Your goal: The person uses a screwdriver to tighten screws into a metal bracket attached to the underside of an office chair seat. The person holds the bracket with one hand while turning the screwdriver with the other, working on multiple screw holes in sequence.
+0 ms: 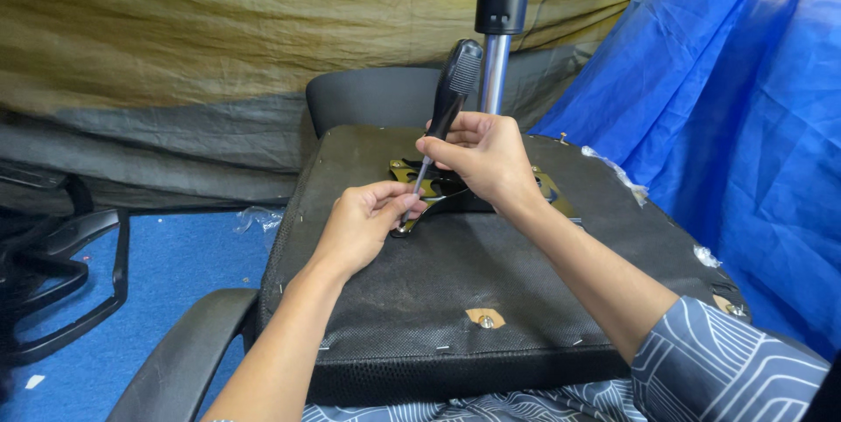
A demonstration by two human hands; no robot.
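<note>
- The upturned chair seat (491, 282), black fabric underside facing up, lies under both hands and takes up most of what I can see; its armrest (180, 361) curves away below and left of the left hand.
- The chrome gas-lift column (495, 71) rises just behind the right hand, up to the wheeled base overhead.
- A blue tarp (727, 124) hangs well off to the right of the right hand.
- The metal mounting plate (455, 190) sits on the seat directly beneath the hands.
- The right hand (482, 159) is closed round the shaft end of a black-handled screwdriver (451, 93), which tilts slightly with its handle above the hand.
- The left hand (368, 220) has its fingertips pinched together at the tip of the tool, against the plate's near edge; whether a screw sits between them, I cannot tell.
- To my eye the step in hand is seating the tip on a plate fastener. The next move calls for keeping the shaft in line with the fastener, pressing down firmly, and clearing the left fingers before turning.
</note>
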